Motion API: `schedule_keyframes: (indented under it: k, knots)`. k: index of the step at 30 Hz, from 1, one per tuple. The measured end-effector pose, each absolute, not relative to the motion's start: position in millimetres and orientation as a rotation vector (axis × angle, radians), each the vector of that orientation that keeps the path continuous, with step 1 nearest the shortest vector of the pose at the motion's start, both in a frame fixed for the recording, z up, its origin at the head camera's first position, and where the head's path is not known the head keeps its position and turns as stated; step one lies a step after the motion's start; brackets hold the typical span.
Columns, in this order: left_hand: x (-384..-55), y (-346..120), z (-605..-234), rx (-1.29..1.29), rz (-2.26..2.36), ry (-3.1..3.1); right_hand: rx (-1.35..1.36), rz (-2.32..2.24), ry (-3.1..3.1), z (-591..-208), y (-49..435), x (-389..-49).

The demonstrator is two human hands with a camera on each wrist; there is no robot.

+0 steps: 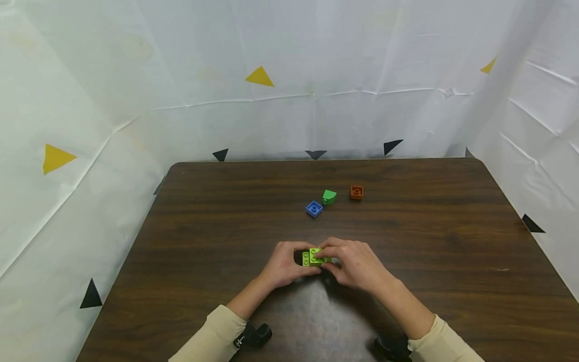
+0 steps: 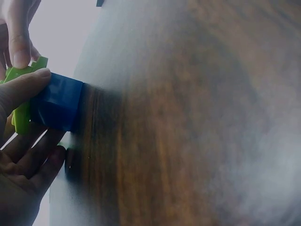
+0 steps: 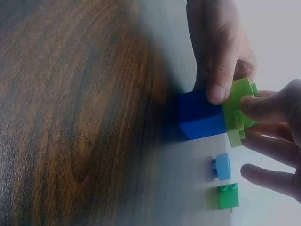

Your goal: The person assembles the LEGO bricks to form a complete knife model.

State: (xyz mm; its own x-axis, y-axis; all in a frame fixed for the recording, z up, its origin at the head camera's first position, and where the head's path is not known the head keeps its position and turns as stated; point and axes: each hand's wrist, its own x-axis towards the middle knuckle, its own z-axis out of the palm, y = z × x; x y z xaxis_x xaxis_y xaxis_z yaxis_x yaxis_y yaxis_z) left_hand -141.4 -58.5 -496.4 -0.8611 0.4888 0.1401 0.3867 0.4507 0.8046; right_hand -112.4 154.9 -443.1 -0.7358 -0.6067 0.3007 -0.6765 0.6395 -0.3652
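Observation:
In the head view both hands meet over a small stack of toy building bricks near the middle of the table (image 1: 217, 221). A blue brick (image 3: 202, 115) forms the bottom, standing on the wood. Across its top lies a wider lime green brick (image 1: 305, 259), with a smaller lime green brick (image 1: 312, 253) above. My left hand (image 1: 285, 264) holds the stack between thumb and fingers from the left, its thumb along the blue and lime bricks. From the right, my right hand (image 1: 355, 262) pinches the upper lime brick, its fingers covering part of it.
Beyond the hands lie a loose blue brick (image 1: 314, 208), a green curved brick (image 1: 329, 197) close beside it, and an orange-brown brick (image 1: 356, 192) farther right. White sheeting (image 1: 289, 120) with yellow and black triangles stands behind the table's far edge and along both sides.

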Motion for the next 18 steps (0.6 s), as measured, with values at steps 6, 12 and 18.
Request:
schedule_keyframes:
  k: [6, 12, 18]
  knots:
    - [-141.3, -58.0, -496.0, 0.772, 1.381, 2.578, 1.059, 0.679, -2.724, -441.4, 154.2, -111.4]
    - [-141.6, -58.5, -495.8, 0.796, 1.386, 2.574, 1.057, 0.663, -2.726, -440.5, 153.9, -111.1]
    - [-141.2, -58.2, -497.8, 0.756, 1.474, 2.548, 1.052, 0.663, -2.730, -439.7, 154.3, -110.7]
